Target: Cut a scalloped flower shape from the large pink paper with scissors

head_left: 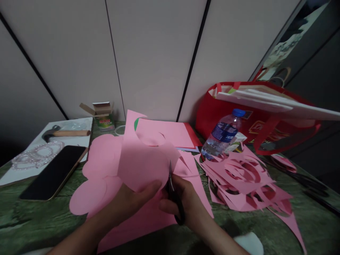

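Observation:
My left hand (140, 196) pinches the lower edge of a pink sheet of paper (146, 163), thumb on top and fingers hidden beneath. A curved piece is cut from the sheet's upper side. In my right hand (183, 202) is a pair of black-handled scissors (174, 202). Their blades point up and away at the sheet's right edge; I cannot tell how far apart they are. Under my hands lies a larger pink sheet (148, 226). Rounded pink cutouts (87, 196) overlap to the left of my left hand.
Pink scraps (239, 177) are heaped at right, beside a tilted water bottle (221, 132) and a red bag (212, 109). On the left are a phone (54, 173), a hammer (69, 133), a string of beads (38, 154) and a small opened box (105, 120). A wall stands behind.

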Demonstrator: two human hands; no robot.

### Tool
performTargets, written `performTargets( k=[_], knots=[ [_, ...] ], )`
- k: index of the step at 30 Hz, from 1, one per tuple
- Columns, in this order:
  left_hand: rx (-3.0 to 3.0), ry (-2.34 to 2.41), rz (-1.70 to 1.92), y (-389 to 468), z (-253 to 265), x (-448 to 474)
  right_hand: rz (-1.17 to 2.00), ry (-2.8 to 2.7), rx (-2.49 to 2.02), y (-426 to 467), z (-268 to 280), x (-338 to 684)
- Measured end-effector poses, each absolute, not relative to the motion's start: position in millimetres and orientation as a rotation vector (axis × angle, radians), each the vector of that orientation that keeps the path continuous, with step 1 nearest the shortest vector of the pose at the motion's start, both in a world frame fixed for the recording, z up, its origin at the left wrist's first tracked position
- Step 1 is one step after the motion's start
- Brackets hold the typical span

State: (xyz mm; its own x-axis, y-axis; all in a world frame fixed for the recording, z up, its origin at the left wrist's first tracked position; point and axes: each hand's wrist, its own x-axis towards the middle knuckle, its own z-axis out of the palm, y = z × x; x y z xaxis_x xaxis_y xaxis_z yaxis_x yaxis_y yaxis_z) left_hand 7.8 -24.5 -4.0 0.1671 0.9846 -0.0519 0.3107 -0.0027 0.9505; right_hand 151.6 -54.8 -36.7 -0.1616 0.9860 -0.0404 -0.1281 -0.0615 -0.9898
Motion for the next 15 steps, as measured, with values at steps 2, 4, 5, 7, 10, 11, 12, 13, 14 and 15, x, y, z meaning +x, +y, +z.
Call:
performTargets(
  k=[2,4,5,7,10,11,12,13,14,15],
  knots=[
    [1.529,1.293,0.867,-23.1,-4.4,6.3,1.42,-1.193,-1.065,-54.8,-35.2,151.0],
    [1.573,1.268,0.846,-21.7,-4.4,4.9,1.409,-1.191,-1.057,-54.7,-34.2,150.6],
    [1.59,1.261,0.833,-21.2,-4.4,4.4,1.404,-1.19,-1.052,-54.5,-34.0,150.4],
    [1.599,1.275,0.823,-20.6,-4.2,3.7,1.398,-1.189,-1.052,-54.3,-34.2,150.3],
    [1.597,1.301,0.818,-20.1,-4.0,2.9,1.403,-1.176,-1.061,-54.2,-35.0,150.3],
    [1.598,1.299,0.817,-19.8,-4.0,2.5,1.405,-1.174,-1.063,-54.3,-35.2,150.2],
    [1.6,1.294,0.818,-19.5,-3.9,2.0,1.404,-1.172,-1.063,-54.4,-35.2,150.0],
    [1.605,1.282,0.809,-19.0,-3.8,1.4,1.401,-1.17,-1.065,-54.5,-35.2,149.9],
    [1.61,1.271,0.8,-18.4,-3.7,0.8,1.398,-1.169,-1.066,-54.6,-35.1,149.7],
    [1.614,1.261,0.794,-17.8,-3.5,0.1,1.398,-1.165,-1.065,-54.7,-34.9,149.6]
  ],
)
